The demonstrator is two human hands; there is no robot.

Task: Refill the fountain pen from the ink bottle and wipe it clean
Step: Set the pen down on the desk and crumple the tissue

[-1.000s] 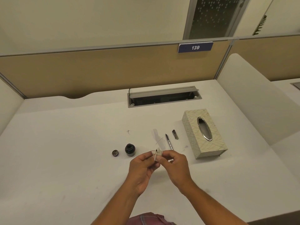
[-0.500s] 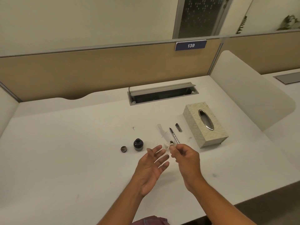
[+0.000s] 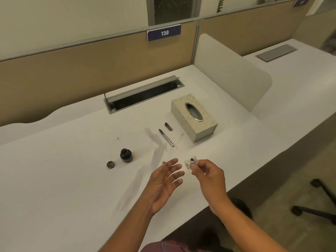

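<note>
A: Where is the fountain pen (image 3: 166, 137) lying?

B: On the white counter (image 3: 54, 179), just left of the tissue box (image 3: 194, 117), nib pointing away from the person. A short dark piece that may be its cap (image 3: 168, 126) lies between the pen's nib end and the box, apart from both.

A: And the ink bottle (image 3: 125, 155)?

B: Well to the left of the tissue box and nearer the person, standing upright with its mouth uncovered. Its lid (image 3: 110, 164) sits just beside it, on the side farther from the box, not touching.

A: What are the hands doing?

B: The right hand (image 3: 209, 176) is in front of the tissue box, near the counter's front edge, with thumb and fingertips pinched on a small crumpled wad of white tissue (image 3: 190, 162) that carries a dark ink stain. The left hand (image 3: 164, 184) is just left of it, palm turned up and toward the wad, fingers spread and relaxed, gripping nothing. The two hands are close but not touching.

A: Anything else around the box?

B: Behind it and to the left, a long cable slot (image 3: 143, 96) is set into the counter with its grey flap raised. Above that, on the tan partition, a blue plate reads 139 (image 3: 164, 32). A faint streaked blur lies on the counter left of the pen; I cannot tell what it is.
</note>
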